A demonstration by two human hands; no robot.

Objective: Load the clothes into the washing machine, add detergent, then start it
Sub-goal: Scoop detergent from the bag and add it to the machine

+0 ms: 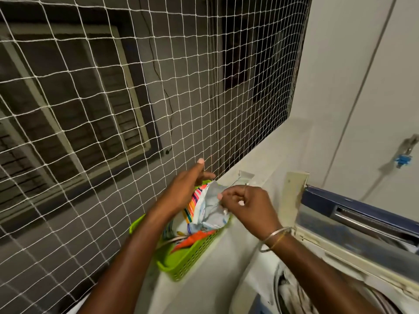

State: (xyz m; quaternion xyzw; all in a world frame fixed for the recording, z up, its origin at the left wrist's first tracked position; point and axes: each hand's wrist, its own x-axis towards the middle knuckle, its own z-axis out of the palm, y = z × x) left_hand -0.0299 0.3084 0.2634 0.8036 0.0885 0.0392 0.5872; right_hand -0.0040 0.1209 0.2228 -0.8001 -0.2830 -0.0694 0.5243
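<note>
1. Detergent step: my right grip [240,200] pinches the pouch [204,214] top; my left grip [186,189], fingers nearly straight, touches its far side.
2. The pouch stands in the basket [188,261] under both grips.
3. Next, I judge: open it, then carry it right to the washer [328,257].

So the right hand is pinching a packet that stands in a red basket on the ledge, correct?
Not quite: the basket is green, not red, as the head view shows. The right hand does pinch the packet standing in it on the ledge.
</note>
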